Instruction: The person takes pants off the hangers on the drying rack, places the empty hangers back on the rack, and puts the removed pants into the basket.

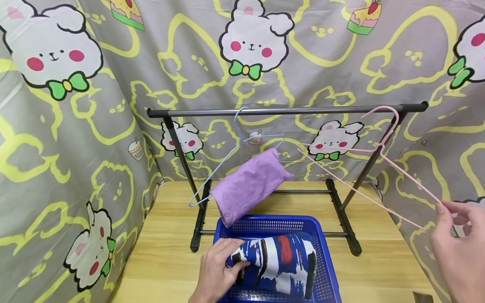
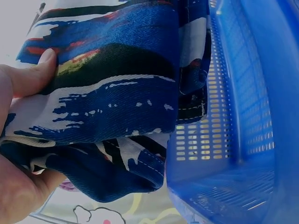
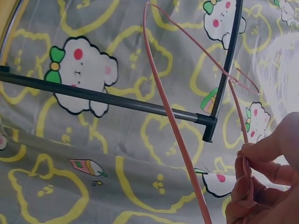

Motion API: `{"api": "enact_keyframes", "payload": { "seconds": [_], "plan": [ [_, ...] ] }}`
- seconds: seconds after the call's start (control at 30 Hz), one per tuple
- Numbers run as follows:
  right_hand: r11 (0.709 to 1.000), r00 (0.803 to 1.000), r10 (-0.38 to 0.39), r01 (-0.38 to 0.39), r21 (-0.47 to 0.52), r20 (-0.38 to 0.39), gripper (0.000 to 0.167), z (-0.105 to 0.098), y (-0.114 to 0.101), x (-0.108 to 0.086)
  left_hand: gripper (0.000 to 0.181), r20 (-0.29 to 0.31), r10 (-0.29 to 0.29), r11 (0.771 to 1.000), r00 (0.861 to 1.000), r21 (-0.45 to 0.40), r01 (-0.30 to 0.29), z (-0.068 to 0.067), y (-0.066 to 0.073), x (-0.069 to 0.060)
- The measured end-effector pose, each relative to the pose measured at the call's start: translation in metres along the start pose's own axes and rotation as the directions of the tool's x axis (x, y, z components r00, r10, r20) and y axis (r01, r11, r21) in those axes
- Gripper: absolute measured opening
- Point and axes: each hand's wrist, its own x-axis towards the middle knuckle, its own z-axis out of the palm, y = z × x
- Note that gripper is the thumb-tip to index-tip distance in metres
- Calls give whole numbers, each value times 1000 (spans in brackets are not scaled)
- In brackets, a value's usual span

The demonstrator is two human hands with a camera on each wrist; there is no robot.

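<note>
A folded blue, white and red patterned cloth (image 1: 282, 263) lies in and over the blue basket (image 1: 329, 261); my left hand (image 1: 219, 267) pinches its left edge, thumb on top. The left wrist view shows the thumb on the same cloth (image 2: 117, 84), its layers sagging below. My right hand (image 1: 460, 240) pinches one end of a pink hanger (image 1: 413, 181), held up at the right of the rack. In the right wrist view, thumb and fingers of the hand (image 3: 266, 177) grip the pink wire (image 3: 163, 102). A purple cloth (image 1: 250, 185) hangs on a light blue hanger (image 1: 221, 162) above the basket.
A dark metal rack (image 1: 303, 111) with a horizontal bar stands on the wooden table (image 1: 163, 252), its feet on either side of the basket. Patterned grey curtain (image 1: 151, 63) surrounds the table. A small dark object (image 1: 422, 297) sits at the lower right.
</note>
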Motion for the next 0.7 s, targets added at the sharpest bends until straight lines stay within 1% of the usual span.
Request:
{"api": "enact_keyframes", "payload": {
  "seconds": [0.07, 0.17, 0.3, 0.43, 0.5, 0.6, 0.7],
  "plan": [
    [999, 1000, 27, -27, 30, 2, 40, 2, -1, 6, 43, 2, 0, 1000, 1000, -1, 0, 0, 0, -1],
    [997, 998, 62, -62, 39, 8, 30, 6, -1, 14, 44, 14, -2, 1000, 1000, -3, 2, 0, 0, -3],
    [994, 994, 106, -106, -13, 26, 21, 10, 1, 24, 45, 33, -12, 1000, 999, -3, 12, 1, 1, -6],
    [988, 987, 152, -151, -34, 46, 19, 13, 4, 29, 46, 39, -21, 1000, 999, 1, 21, 3, 1, -6],
    [986, 985, 164, -163, -25, 52, 20, 15, 5, 31, 46, 37, -22, 1000, 999, 0, 22, 4, 2, -7],
    [988, 986, 155, -154, -21, 60, 22, 19, 7, 32, 45, 34, -20, 1000, 999, -2, 20, 5, 2, -7],
    [995, 994, 94, -92, -41, 55, 25, 24, 8, 32, 45, 27, -13, 1000, 1000, -1, 13, 5, 2, -7]
  ]
}}
